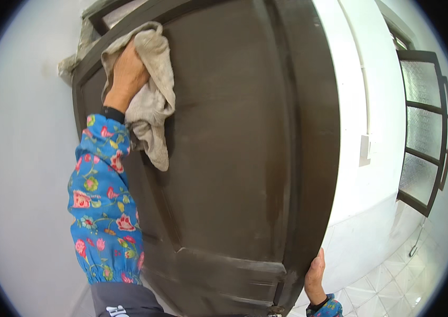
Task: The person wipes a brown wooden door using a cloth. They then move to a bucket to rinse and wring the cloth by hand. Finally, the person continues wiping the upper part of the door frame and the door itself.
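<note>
My left hand [129,73] is raised high and holds a crumpled grey-beige cloth [152,103] against the upper left part of a dark brown panelled door [229,142]. Folds of the cloth hide most of its fingers, and one end of the fabric hangs down below the wrist. Low on the right, my right hand [315,276] grips the door's outer edge, its fingers partly hidden. Both arms wear blue flowered sleeve covers; the left sleeve [106,201] lies in front of the door's left side.
A glazed window [422,127] with a dark frame stands open on the right. Between it and the door, a small switch plate [365,150] sits on the white wall [351,105]. Pale tiles [388,280] show at the lower right. Metal hardware [275,310] is on the door's lower edge.
</note>
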### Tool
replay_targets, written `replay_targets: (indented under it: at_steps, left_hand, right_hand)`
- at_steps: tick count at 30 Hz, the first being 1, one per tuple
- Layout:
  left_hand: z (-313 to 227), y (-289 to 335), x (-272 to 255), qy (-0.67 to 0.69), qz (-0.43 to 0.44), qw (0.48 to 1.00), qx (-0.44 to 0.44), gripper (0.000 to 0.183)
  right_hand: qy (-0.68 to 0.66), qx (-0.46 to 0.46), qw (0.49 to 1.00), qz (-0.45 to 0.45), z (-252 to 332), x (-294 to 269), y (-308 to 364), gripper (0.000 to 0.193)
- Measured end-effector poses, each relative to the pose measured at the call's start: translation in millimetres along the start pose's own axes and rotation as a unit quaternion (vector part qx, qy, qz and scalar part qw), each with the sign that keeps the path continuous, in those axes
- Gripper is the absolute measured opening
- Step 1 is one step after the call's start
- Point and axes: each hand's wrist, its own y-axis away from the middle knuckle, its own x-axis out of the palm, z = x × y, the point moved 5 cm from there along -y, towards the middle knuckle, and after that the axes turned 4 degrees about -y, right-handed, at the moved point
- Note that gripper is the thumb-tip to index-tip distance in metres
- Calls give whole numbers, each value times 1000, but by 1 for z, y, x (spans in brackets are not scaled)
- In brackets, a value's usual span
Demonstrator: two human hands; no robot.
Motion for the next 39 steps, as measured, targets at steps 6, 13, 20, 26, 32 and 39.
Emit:
replay_targets:
  at_steps: [6,13,20,26,32,39]
  left_hand:
    - [7,-24,27,151,-67,974,-153,32]
    - [-81,-98,53,122,-23,987,104,36]
    - [-181,-107,12,197,20,980,-12,30]
    - [-257,24,-4,257,175,931,-192,36]
    - [-364,176,-77,179,251,951,27,41]
    - [-371,243,-51,201,403,889,85,36]
  right_hand:
    - [-16,-10,999,-27,-12,2,4,63]
    - [4,-3,1000,-10,-2,9,-1,55]
    - [-14,-1,1000,1,7,4,-3,51]
    - [-31,-4,1000,-7,0,-6,-1,42]
    - [-71,38,997,12,-12,4,-2,41]
    - [46,-20,995,87,-17,-14,-68,48]
